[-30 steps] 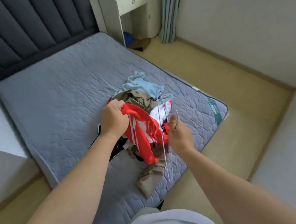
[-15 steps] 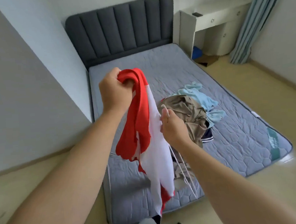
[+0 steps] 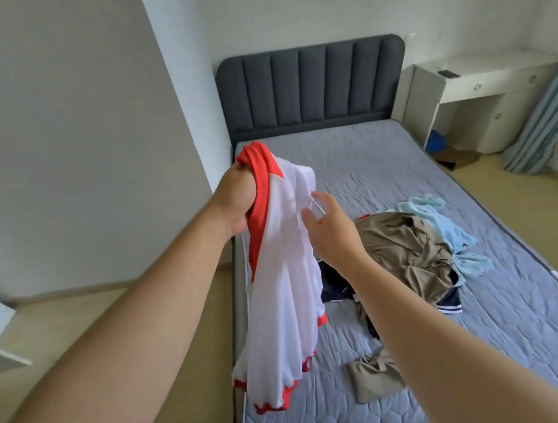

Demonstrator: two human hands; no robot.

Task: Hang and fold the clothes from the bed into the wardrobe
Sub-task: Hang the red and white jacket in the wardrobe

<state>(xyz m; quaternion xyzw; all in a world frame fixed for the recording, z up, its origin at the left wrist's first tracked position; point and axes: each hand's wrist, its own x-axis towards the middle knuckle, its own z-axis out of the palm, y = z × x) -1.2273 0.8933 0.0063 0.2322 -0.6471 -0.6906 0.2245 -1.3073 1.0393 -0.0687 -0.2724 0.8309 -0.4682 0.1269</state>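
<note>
Fingers (image 3: 244, 177) of the left hand (image 3: 237, 199) were clenched round the red top of a red-and-white garment (image 3: 282, 277), held up at frame centre over the mattress (image 3: 350, 160) edge. The right hand (image 3: 330, 231) was half spread at a thin white wire (image 3: 317, 206); whether it pinched the wire could not be told, and the rest of the wire was hidden. No writing was readable. Right of centre, khaki clothes (image 3: 406, 252) and a pale-blue piece (image 3: 450, 229) lay on the grey quilting. At the top stood a dark headboard (image 3: 312, 86), with a white desk (image 3: 480, 81) at upper right.

I see a white desk (image 3: 479, 80) in the far right corner with a small dark object (image 3: 448, 74) on top, something blue (image 3: 436, 139) under it, a brown box (image 3: 460, 159) on the floor (image 3: 518, 204) beside, and a curtain (image 3: 544, 126) at right
</note>
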